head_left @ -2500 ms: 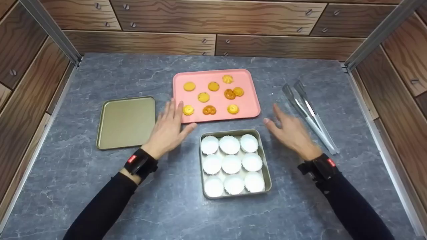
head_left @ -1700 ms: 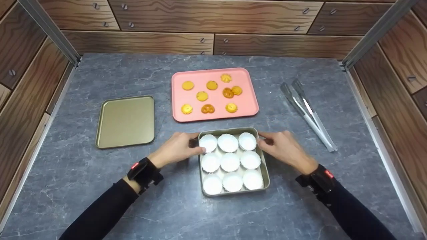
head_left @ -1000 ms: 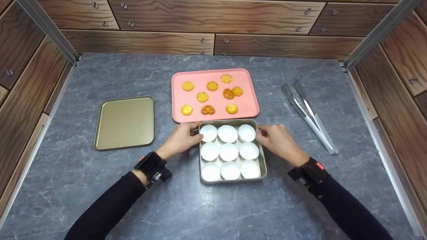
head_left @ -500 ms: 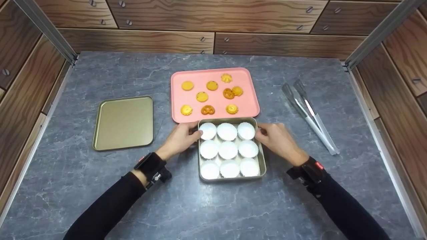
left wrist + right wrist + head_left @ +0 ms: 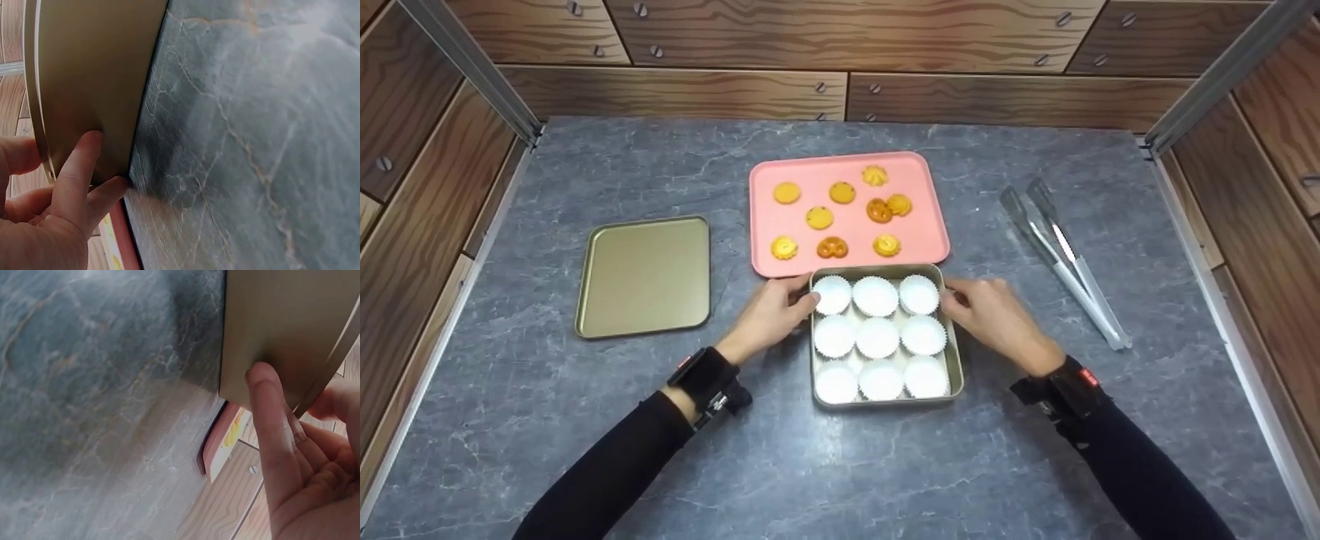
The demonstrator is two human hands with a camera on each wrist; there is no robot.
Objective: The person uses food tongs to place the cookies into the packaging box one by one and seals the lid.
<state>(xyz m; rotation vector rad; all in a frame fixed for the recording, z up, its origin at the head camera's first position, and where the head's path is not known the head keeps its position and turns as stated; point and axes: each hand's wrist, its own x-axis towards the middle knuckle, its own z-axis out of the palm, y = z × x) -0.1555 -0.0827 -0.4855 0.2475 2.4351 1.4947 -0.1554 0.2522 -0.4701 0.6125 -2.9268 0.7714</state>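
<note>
A square gold-coloured tin (image 5: 958, 352) holding several white paper cups (image 5: 877, 337) sits just in front of a pink tray (image 5: 939, 217). My left hand (image 5: 769, 315) grips its far left corner, thumb over the rim. At the far right corner my right hand (image 5: 994, 319) holds the tin the same way. In the left wrist view fingers (image 5: 73, 185) press the tin's outer wall (image 5: 101, 73). The right wrist view has a fingertip of my right hand (image 5: 309, 455) against the opposite wall (image 5: 287, 320).
Several yellow and brown cookies (image 5: 787, 193) lie on the pink tray. To the left is a flat square gold lid (image 5: 645, 277). Metal tongs (image 5: 1065, 262) with pale handles lie at the right. Wood-patterned panels (image 5: 675, 94) enclose the grey marbled table (image 5: 840, 480).
Both hands came from beside the tray to the tin, took hold of its far corners and slid it away from me, up to the pink tray. Over the last half second it hardly moved.
</note>
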